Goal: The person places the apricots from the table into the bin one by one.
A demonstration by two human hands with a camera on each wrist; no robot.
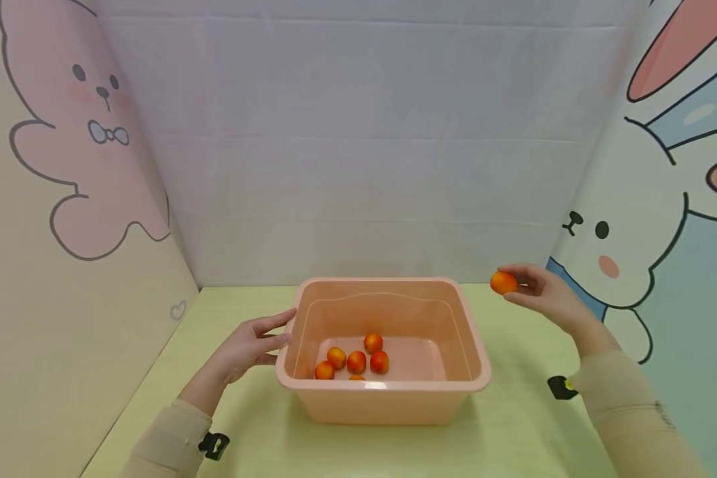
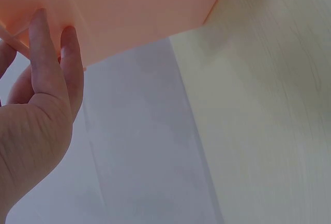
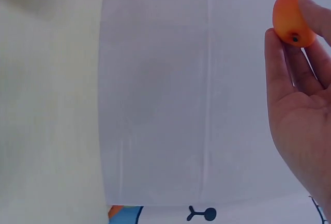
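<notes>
My right hand point(image 1: 544, 295) pinches a small, smooth orange fruit point(image 1: 504, 283) between thumb and fingers, held in the air to the right of a pink plastic basin point(image 1: 388, 406). The right wrist view shows that fruit point(image 3: 293, 19) close up, oval with a dark stem end. Several similar orange-red fruits point(image 1: 356, 362) lie on the basin's floor, mostly toward its left; the front rim partly hides one. At the basin's left side, my left hand point(image 1: 247, 345) touches the rim with its fingers extended. In the left wrist view, the fingertips point(image 2: 68, 35) rest against the basin wall point(image 2: 139, 12).
The basin stands on a pale yellow-green tabletop point(image 1: 514, 372). A white sheet point(image 1: 358, 153) hangs behind it. Side panels carry a pink bear drawing point(image 1: 95, 192) on the left and a white rabbit drawing point(image 1: 627, 226) on the right.
</notes>
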